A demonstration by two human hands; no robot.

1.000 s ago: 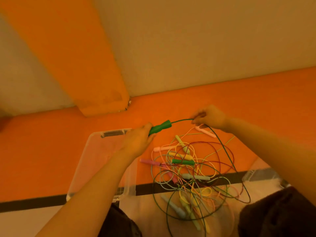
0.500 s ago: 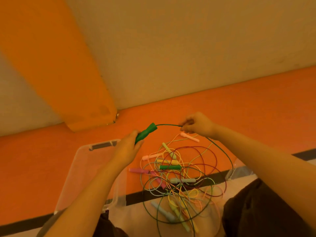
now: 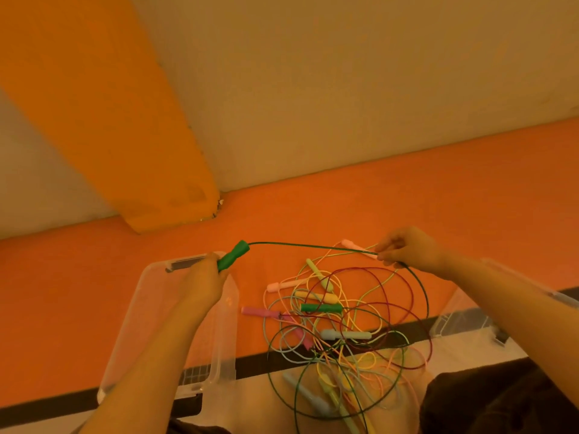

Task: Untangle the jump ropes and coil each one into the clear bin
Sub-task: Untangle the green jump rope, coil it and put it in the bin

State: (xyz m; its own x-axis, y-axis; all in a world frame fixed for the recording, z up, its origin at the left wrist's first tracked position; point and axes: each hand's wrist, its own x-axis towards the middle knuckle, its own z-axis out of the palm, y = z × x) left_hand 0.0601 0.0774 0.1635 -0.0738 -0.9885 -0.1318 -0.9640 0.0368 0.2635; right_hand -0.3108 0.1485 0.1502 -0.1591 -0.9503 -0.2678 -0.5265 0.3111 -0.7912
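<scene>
L hand (image 3: pixel 203 285) grips green handle (image 3: pixel 233 255) over clear bin (image 3: pixel 138 311) at left; R hand (image 3: pixel 404 250) pinches green cord (image 3: pixel 313 245). Rest of cord runs into tangle (image 3: pixel 338 330) on the floor, center-right. Risk: a hard pull prob cinches loops w/ the other ropes.

Left hand (image 3: pixel 203 283) fist-curled, gripping; right hand (image 3: pixel 407 247) raised level, fingertips pinched, probably thumb to index. Both forearms bare, extended forward, hands well apart.
</scene>
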